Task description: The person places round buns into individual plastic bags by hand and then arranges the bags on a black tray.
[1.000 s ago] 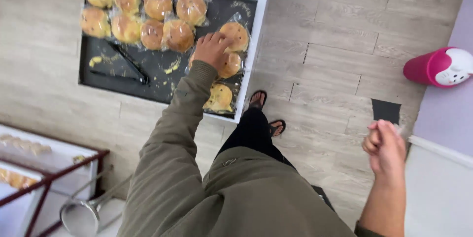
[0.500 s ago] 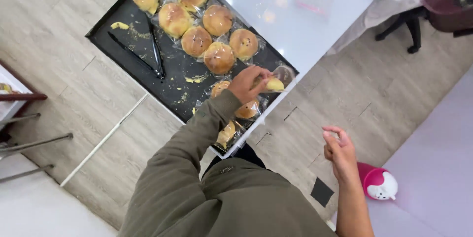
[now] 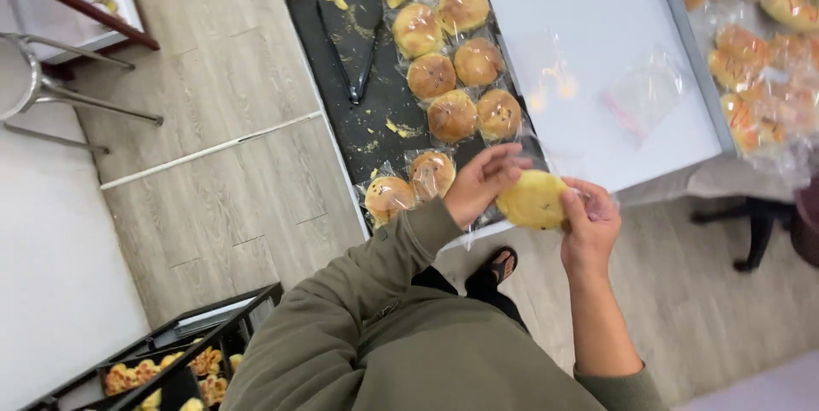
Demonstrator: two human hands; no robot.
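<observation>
both hands are holding one round yellow bun (image 3: 532,199) up in the air, just past the near edge of the black tray (image 3: 375,121). the left hand (image 3: 483,181) has its fingers closed on the bun's left side. the right hand (image 3: 589,223) has its fingers closed on the right side. the tray sits on the white desk (image 3: 589,27). on the tray are more buns in clear bags (image 3: 452,78), and two bagged buns (image 3: 409,185) lie close to the left hand. black tongs (image 3: 351,52) rest on the tray too. an empty clear bag (image 3: 647,95) lies on the desk. more wrapped buns (image 3: 759,35) pile up on the far right.
</observation>
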